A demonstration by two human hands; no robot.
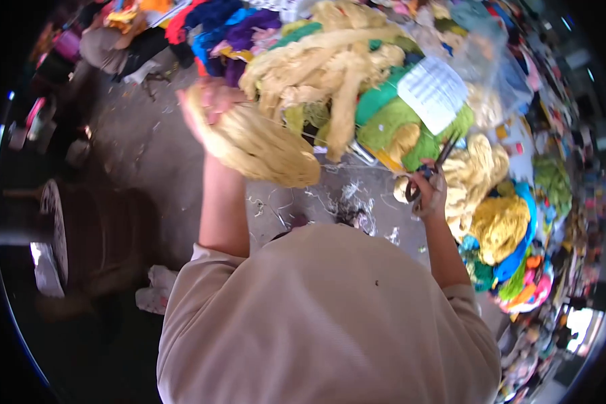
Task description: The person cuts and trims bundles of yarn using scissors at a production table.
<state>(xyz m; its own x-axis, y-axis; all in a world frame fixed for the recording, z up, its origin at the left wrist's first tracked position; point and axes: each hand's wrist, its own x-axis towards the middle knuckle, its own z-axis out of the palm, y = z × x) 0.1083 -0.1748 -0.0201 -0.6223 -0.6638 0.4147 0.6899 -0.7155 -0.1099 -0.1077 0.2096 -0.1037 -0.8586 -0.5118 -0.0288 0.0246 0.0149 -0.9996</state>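
over the floor (141,155), left hand (209,108) apparently grips yellow yarn (262,148).

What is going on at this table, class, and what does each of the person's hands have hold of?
A person in a beige top stands at a table piled with coloured yarn. The left hand grips a pale yellow skein, lifted off the pile. The right hand holds scissors, blades pointing up toward the green yarn. Loose thread scraps litter the bare tabletop between the arms.
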